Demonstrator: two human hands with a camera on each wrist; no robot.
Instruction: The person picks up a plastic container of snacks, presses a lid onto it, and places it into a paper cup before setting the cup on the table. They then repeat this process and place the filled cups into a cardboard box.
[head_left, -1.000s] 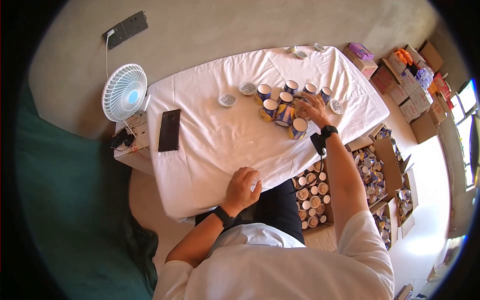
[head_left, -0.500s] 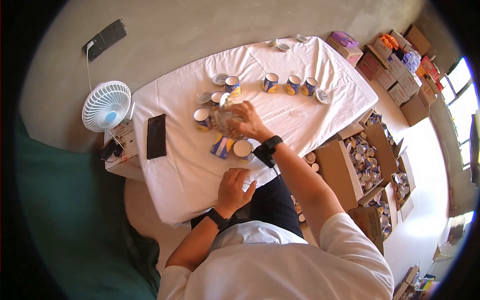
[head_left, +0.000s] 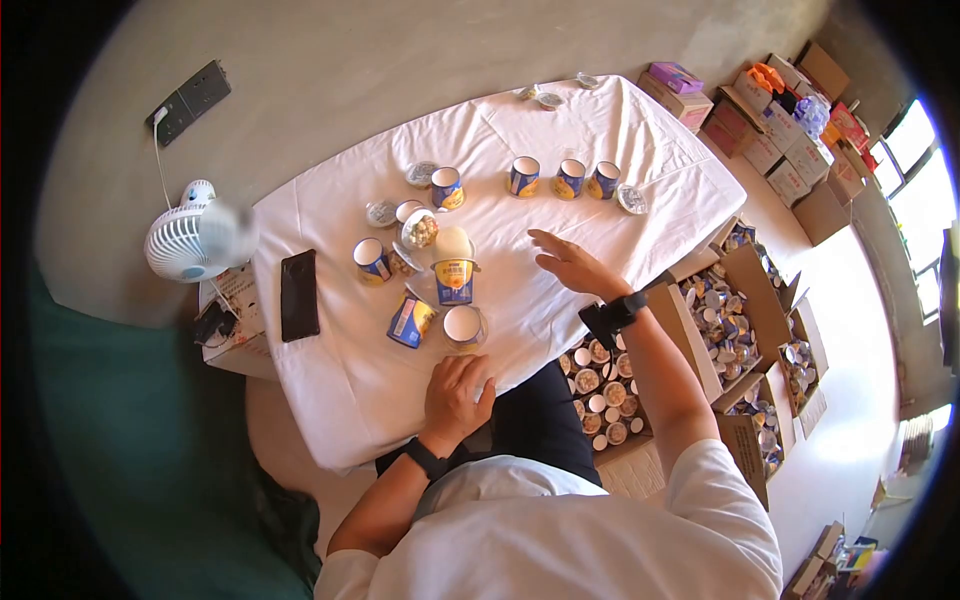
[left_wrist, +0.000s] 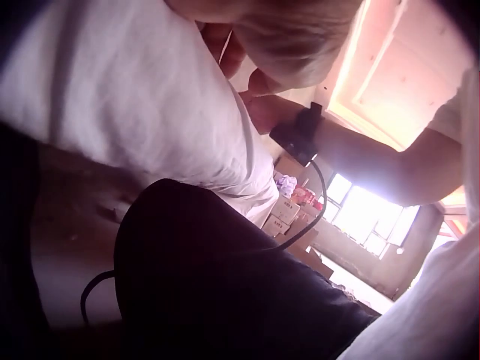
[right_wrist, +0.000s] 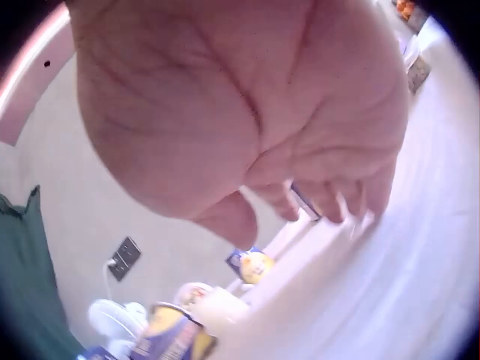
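My right hand (head_left: 575, 265) hovers over the white cloth with fingers extended, holding nothing; its bare palm (right_wrist: 247, 112) fills the right wrist view. To its left stands a loose cluster of blue-and-yellow paper cups (head_left: 455, 282), one tilted cup (head_left: 411, 322) among them. A clear tub with pale pieces (head_left: 420, 231) leans within the cluster. Close to the table's front edge rests my left hand (head_left: 455, 400), fingers loosely bent, just below a cup in a clear cover (head_left: 464, 326). Beyond my right hand, three cups (head_left: 570, 179) stand in a row.
A dark phone (head_left: 299, 295) lies on the table's left side, near a white fan (head_left: 190, 240). Clear lidded tubs (head_left: 631, 199) lie about the cloth. Right of the table, cartons (head_left: 735, 290) full of cups and tubs sit on the floor.
My right hand swept leftward, shifting several cups and tubs into the left cluster, then let go and drew back to the right. The left hand stays near the front edge.
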